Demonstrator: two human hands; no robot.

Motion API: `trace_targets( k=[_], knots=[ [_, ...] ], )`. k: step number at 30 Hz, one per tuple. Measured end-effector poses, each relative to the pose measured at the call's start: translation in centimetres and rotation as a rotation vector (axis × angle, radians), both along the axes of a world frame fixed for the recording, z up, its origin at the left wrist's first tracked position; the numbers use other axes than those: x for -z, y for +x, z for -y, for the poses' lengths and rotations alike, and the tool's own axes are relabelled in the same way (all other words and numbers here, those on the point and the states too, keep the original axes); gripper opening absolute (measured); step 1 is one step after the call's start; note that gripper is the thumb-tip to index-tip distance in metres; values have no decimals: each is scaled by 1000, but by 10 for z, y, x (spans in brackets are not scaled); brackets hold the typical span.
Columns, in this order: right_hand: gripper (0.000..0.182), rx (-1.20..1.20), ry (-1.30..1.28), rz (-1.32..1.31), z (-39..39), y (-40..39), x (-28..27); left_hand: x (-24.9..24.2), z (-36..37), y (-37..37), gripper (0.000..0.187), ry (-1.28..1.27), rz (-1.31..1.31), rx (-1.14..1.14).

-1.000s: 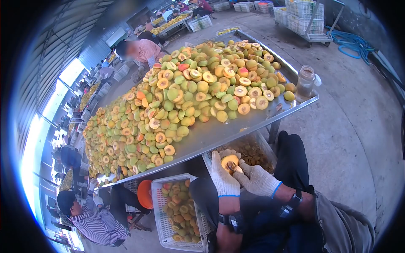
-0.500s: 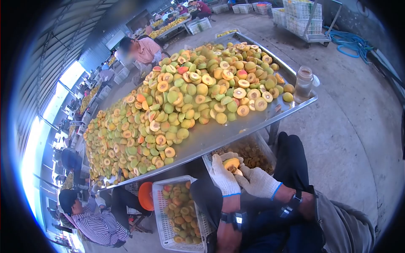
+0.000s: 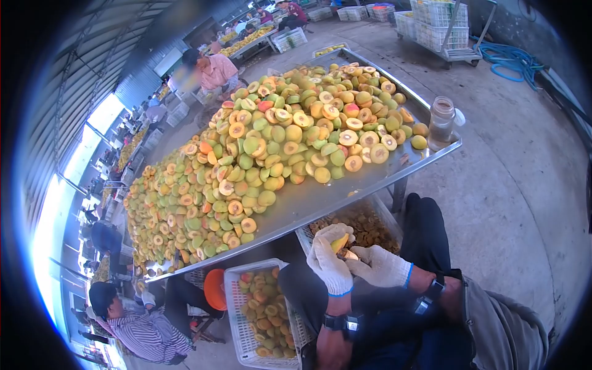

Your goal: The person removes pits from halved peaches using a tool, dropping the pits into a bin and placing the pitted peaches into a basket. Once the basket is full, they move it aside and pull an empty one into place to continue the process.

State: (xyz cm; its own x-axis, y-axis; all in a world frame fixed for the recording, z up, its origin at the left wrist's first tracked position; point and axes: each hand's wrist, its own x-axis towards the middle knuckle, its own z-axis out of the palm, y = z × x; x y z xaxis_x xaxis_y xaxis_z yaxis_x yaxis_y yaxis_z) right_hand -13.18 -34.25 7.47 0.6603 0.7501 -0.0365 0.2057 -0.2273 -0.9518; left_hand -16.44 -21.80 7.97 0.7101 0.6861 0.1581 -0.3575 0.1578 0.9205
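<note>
My left hand [image 3: 330, 259], in a white knit glove with a blue cuff, is closed round a yellow peach half [image 3: 339, 242]. My gloved right hand [image 3: 375, 265] meets it at the fruit, its fingers pressed together; what they hold is too small to make out. Both hands are over my lap, at the near edge of a crate [image 3: 387, 217] with brown pits and scraps. Above them, the metal table [image 3: 308, 203] bears a large heap of halved peaches [image 3: 259, 148], green, yellow and orange.
A white crate [image 3: 237, 333] of peach halves stands at lower left, beside an orange bucket [image 3: 214, 290]. A jar [image 3: 441, 123] is at the table's right corner. Co-workers sit at the left [image 3: 145, 327] and across the table [image 3: 216, 73]. A cart [image 3: 459, 54] stands behind.
My left hand has turned slightly round the fruit, so less of its cut face shows. My right hand stays close against it. The co-worker at lower left has shifted a little.
</note>
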Motion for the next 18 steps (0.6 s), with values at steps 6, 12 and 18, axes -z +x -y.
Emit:
trace_targets(
  k=[6, 12, 18],
  knots=[
    [32, -68, 133, -250, 2, 0, 4, -3, -8, -3, 58, 61, 62, 148],
    [37, -194, 2, -713, 13, 7, -12, -4, -18, 2, 66, 143, 68, 337],
    [42, -278, 118, -925, 13, 10, 3, 5, -31, 10, 71, 146, 84, 631]
  ],
)
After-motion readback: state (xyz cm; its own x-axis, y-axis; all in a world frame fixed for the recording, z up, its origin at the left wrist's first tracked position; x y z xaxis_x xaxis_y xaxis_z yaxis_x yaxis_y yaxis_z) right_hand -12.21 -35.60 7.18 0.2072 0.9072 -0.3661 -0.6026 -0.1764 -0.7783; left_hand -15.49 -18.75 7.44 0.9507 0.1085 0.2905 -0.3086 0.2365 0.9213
